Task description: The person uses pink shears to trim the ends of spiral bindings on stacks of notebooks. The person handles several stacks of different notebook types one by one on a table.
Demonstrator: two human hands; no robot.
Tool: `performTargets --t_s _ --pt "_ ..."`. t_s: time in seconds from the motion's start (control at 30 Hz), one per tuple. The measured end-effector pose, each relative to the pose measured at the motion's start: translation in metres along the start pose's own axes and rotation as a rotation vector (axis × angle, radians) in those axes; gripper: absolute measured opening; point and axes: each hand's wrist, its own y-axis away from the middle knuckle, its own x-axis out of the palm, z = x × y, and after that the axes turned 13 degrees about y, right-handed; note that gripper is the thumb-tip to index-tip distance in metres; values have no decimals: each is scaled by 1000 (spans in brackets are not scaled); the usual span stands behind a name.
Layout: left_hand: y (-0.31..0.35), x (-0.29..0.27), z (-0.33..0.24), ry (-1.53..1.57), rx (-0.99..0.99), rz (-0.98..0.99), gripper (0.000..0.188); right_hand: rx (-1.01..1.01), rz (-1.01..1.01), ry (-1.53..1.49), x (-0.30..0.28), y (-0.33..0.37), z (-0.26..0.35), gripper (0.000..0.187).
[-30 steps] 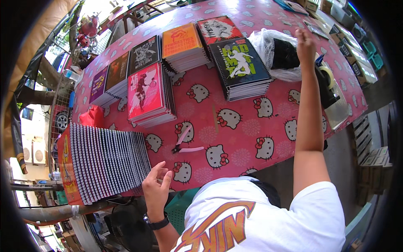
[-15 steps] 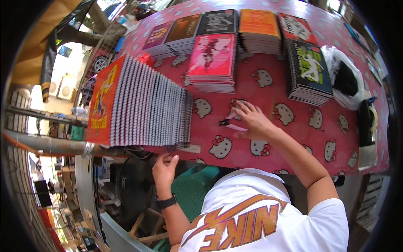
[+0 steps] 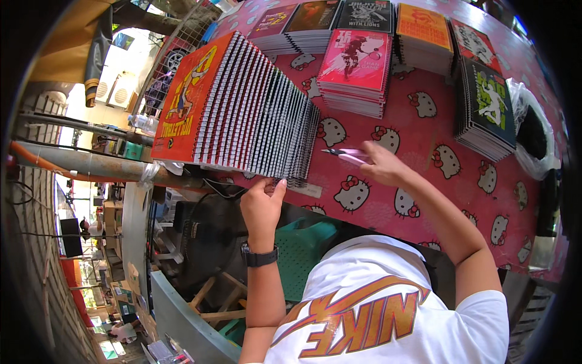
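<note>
A tall stack of spiral-bound notebooks (image 3: 257, 115) leans at the left of the table, its coil spines toward me and an orange cover (image 3: 188, 100) at its left end. My left hand (image 3: 262, 209), with a black watch on the wrist, is closed in a pinch at the stack's lower edge, by the coil ends. What lies between thumb and finger is too small to tell. My right hand (image 3: 387, 165) grips small cutting pliers (image 3: 350, 155) by their pink handles. Their dark jaws point left at the stack, a short gap from the coils.
More notebook piles stand along the far side: a pink one (image 3: 354, 64), an orange one (image 3: 424, 30) and a dark one (image 3: 488, 100) among them. A clear plastic bag (image 3: 530, 130) lies at the right. A metal pipe (image 3: 103, 161) runs left of the table; a green chair (image 3: 297, 261) stands below its edge.
The pliers, earlier on the table under my spread right hand, are now gripped and turned toward the stack. My left hand has come up to the stack's lower edge. The view has shifted.
</note>
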Motion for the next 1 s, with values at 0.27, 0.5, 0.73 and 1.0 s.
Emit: performTargets --t_s 0.27,0.5,0.73,1.0 --pt "-2 1 2 -83 44 10 23 -274 -306 -205 4 -3 69 44" --pt "-2 1 1 -30 29 19 23 -330 -520 25 4 -17 82 42" --pt "-2 2 2 -24 23 5 20 -347 -383 56 -4 -24 81 47" --pt "-3 1 3 -37 19 5 20 -393 -384 213 -12 -33 87 37"
